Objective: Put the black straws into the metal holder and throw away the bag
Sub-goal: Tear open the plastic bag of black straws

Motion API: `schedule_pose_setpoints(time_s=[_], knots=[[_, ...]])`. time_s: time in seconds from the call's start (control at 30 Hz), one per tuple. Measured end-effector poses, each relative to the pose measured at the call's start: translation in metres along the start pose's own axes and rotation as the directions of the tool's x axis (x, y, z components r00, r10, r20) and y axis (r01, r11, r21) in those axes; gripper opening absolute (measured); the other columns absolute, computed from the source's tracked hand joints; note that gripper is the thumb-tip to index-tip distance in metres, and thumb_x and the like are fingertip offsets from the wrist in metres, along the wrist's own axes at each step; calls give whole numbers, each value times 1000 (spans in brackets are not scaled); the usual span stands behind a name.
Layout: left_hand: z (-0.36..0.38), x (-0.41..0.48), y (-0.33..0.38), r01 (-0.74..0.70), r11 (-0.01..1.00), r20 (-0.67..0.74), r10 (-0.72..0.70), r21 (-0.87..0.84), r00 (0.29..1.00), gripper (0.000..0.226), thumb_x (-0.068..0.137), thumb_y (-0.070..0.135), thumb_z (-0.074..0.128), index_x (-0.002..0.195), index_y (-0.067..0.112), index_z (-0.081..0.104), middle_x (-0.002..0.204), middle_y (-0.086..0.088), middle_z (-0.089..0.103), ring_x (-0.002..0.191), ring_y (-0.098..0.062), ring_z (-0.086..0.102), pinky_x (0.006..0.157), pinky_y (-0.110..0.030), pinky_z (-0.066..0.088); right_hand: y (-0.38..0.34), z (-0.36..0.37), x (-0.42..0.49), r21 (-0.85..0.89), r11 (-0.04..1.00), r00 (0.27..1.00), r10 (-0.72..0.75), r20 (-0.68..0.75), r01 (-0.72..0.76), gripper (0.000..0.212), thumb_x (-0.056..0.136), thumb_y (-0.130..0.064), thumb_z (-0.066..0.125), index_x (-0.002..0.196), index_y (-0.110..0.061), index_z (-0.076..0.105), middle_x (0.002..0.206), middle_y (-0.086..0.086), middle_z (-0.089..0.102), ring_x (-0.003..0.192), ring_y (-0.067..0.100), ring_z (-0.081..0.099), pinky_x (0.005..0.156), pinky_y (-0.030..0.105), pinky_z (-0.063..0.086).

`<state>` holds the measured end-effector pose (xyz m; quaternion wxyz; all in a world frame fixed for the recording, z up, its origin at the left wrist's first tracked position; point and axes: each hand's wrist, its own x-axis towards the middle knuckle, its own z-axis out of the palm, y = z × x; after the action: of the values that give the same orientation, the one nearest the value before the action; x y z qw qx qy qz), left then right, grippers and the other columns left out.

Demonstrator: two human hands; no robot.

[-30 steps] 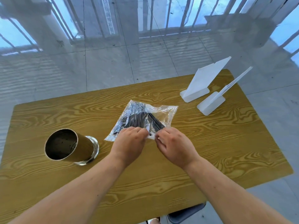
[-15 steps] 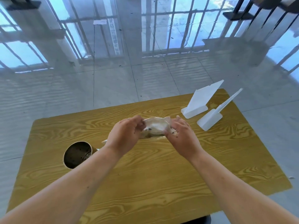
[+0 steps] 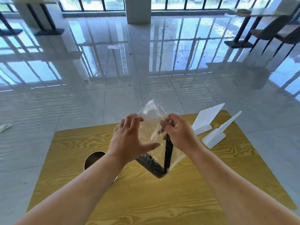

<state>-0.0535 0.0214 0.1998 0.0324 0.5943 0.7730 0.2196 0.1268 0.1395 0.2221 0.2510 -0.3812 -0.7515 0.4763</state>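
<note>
Clear plastic is catching the light as the bag (image 3: 151, 111) is hanging upright above the table (image 3: 162, 200), up and to the right of the metal holder (image 3: 93, 159). The right hand (image 3: 177, 132) is clenching around the bag's upper right edge, fingers curled tight and pinching the film. The left hand (image 3: 128, 140) is released, fingers spreading wide and thumb stretching out under the bag; its fingertips are sitting at the bag's left edge, though real contact is hard to call. Inside the bag, the black straws (image 3: 168, 153) are sagging into a V, both bundles meeting at the bottom corner, right of the holder. The left forearm (image 3: 90, 184) is crossing in front of the holder, covering its right side and base. Two white stands (image 3: 205, 121) (image 3: 216, 135) are sitting far right of the holder on the wood. Half a second ago the bag was bunched low between both hands; now it is raised and hanging open, and the left hand has let go its pinch.
</note>
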Motion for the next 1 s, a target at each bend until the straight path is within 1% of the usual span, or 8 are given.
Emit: schedule_pose_setpoints(time_s=[0.2, 0.3, 0.43, 0.5, 0.63, 0.73, 0.9, 1.0], knots=[[-24, 6, 5, 70, 997, -110, -73, -29, 991, 108, 63, 91, 68, 140, 21, 38, 146, -6, 49, 131, -30, 54, 110, -50, 44, -41, 6, 8, 85, 994, 992, -82, 98, 74, 26, 96, -48, 75, 84, -28, 64, 82, -2, 82, 68, 20, 77, 70, 44, 64], [-39, 10, 4, 18, 1000, -141, -21, -25, 990, 78, 77, 78, 68, 131, 24, 50, 138, -3, 58, 126, -28, 58, 104, -46, 48, -53, 3, 15, 132, 986, 986, -118, 122, 101, 35, 82, -58, 84, 80, -30, 63, 80, 6, 79, 77, 22, 79, 70, 41, 66], [-59, 17, 1, -24, 997, -196, 11, -67, 980, 27, 94, 46, 65, 113, 27, 68, 146, -3, 62, 134, -28, 55, 108, -41, 43, -64, -6, 27, 120, 983, 984, -148, 102, 136, 38, 78, -59, 87, 77, -30, 63, 76, 4, 79, 76, 41, 75, 72, 55, 64], [-69, 22, 0, -2, 995, -244, -22, -95, 970, 12, 97, 36, 64, 104, 28, 70, 143, 1, 65, 130, -25, 57, 102, -36, 45, -66, -11, 33, 80, 986, 984, -153, 97, 145, 40, 80, -57, 86, 82, -24, 64, 77, 4, 80, 65, 33, 73, 66, 48, 63], [-94, 34, -6, 68, 974, -346, -142, -216, 927, 9, 100, 35, 63, 96, 30, 70, 111, 13, 78, 93, -1, 67, 75, -22, 48, -63, -19, 42, 3, 988, 985, -152, 84, 153, 33, 89, -44, 85, 84, -17, 66, 76, 2, 79, 53, 11, 65, 53, 26, 55], [-115, 46, -11, 156, 859, -265, -316, -488, 911, 17, 102, 23, 62, 87, 30, 66, 82, 13, 78, 72, -7, 74, 66, -34, 59, -56, -24, 47, -38, 991, 991, -125, 47, 126, 26, 94, -36, 82, 84, -18, 67, 75, -3, 79, 53, 10, 66, 53, 25, 54], [-145, 55, -13, 170, 799, -234, -361, -577, 903, 19, 105, 19, 58, 90, 28, 62, 76, 9, 78, 59, -16, 74, 58, -30, 51, -41, -28, 57, -46, 995, 996, -85, -15, 84, 25, 96, -37, 79, 82, -20, 67, 75, -5, 79, 64, 26, 72, 56, 29, 49], [-154, 53, -8, 134, 849, -251, -297, -511, 921, 10, 104, 39, 61, 96, 32, 61, 75, 5, 74, 53, -12, 69, 53, -26, 48, -39, -27, 61, -6, 997, 996, -78, -33, 78, 25, 97, -37, 77, 83, -17, 69, 74, -6, 79, 61, 22, 69, 60, 32, 49]])
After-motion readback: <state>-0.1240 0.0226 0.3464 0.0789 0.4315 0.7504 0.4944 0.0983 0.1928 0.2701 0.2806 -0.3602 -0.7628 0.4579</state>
